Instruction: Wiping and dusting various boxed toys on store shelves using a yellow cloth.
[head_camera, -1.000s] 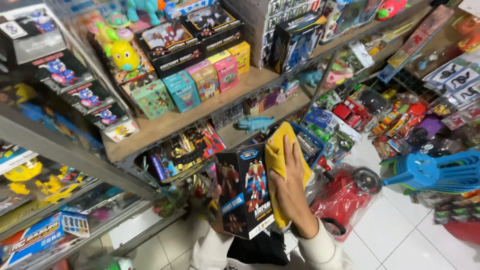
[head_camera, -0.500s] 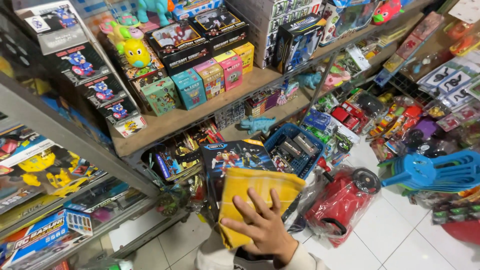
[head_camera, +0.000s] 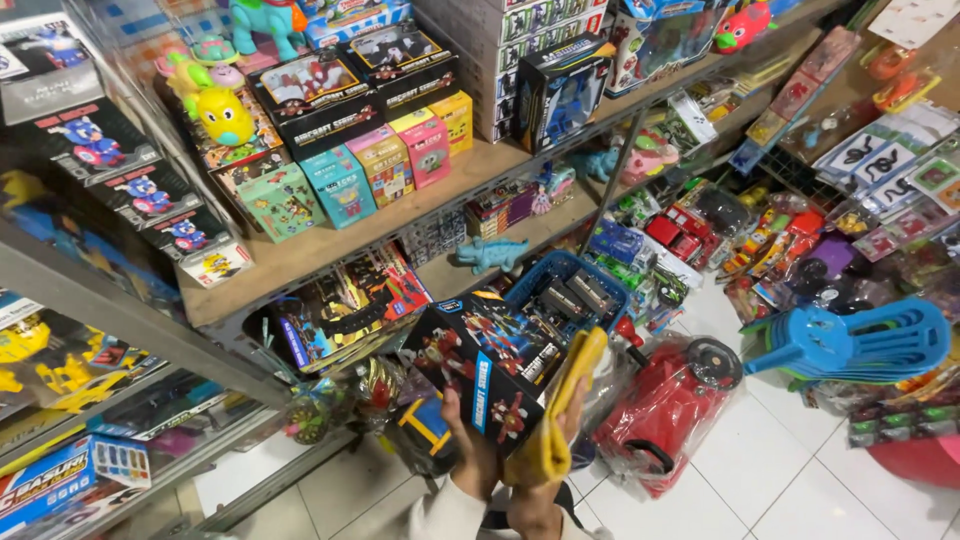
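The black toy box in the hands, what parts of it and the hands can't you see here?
Head view only:
- Black toy box: its underside faces away from the camera.
- Left hand: the box covers most of it; only the thumb and wrist show.
- Right hand: the yellow cloth wraps its fingers.
- Both arms: cut off by the bottom edge.

Left hand (head_camera: 470, 450) grips black toy box (head_camera: 480, 365); right hand (head_camera: 545, 470) presses yellow cloth (head_camera: 560, 410) against its side. Blue basket (head_camera: 570, 290) just beyond.
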